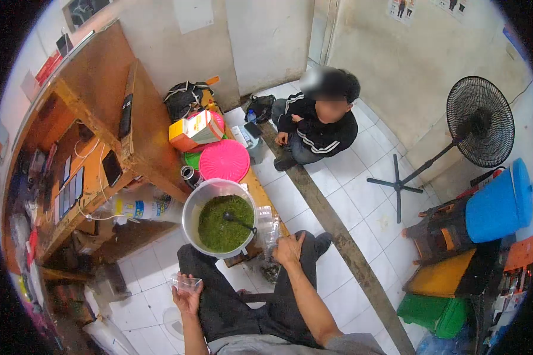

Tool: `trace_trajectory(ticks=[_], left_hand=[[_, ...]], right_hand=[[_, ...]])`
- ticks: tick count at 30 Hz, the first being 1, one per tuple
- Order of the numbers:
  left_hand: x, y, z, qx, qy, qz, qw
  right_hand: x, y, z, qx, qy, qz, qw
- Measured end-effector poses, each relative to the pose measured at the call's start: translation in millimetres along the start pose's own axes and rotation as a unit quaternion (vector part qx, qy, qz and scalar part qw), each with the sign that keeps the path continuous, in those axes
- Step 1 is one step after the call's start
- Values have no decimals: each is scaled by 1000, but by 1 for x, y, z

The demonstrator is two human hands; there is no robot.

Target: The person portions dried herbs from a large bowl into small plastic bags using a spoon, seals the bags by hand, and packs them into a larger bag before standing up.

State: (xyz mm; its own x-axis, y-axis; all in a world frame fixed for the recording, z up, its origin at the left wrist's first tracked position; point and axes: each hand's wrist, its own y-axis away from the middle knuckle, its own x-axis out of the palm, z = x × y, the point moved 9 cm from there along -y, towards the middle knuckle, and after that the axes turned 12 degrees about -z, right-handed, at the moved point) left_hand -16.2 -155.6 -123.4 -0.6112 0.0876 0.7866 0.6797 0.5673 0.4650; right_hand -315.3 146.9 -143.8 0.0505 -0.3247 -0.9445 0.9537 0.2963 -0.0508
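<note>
My left hand (pixel 187 303) is raised beside my left knee, its fingers curled round a small clear plastic packet (pixel 186 283). My right hand (pixel 288 249) is by my right knee, with its fingers closed at the edge of clear plastic bags (pixel 269 229) on the bench. Between my hands and a little further out stands a large metal pot (pixel 189 228) of chopped green stuff (pixel 213 219). A black ladle (pixel 237 220) lies in it, its handle reaching over the right rim.
A pink lid (pixel 224 160), an orange-and-white box (pixel 196 130) and a dark can (pixel 190 176) crowd the wooden bench (pixel 260 192) behind the pot. Another person (pixel 323 127) sits on the floor ahead. A wooden shelf (pixel 142 148) stands left; a fan (pixel 479 121) and blue bucket (pixel 498 204) stand right.
</note>
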Motion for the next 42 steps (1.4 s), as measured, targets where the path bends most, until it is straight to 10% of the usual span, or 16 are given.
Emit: trace_trajectory(ticks=[42], left_hand=[[-1, 1, -1, 1, 17, 5, 1000]], right_hand=[[2, -4, 3, 8, 13, 77, 997]])
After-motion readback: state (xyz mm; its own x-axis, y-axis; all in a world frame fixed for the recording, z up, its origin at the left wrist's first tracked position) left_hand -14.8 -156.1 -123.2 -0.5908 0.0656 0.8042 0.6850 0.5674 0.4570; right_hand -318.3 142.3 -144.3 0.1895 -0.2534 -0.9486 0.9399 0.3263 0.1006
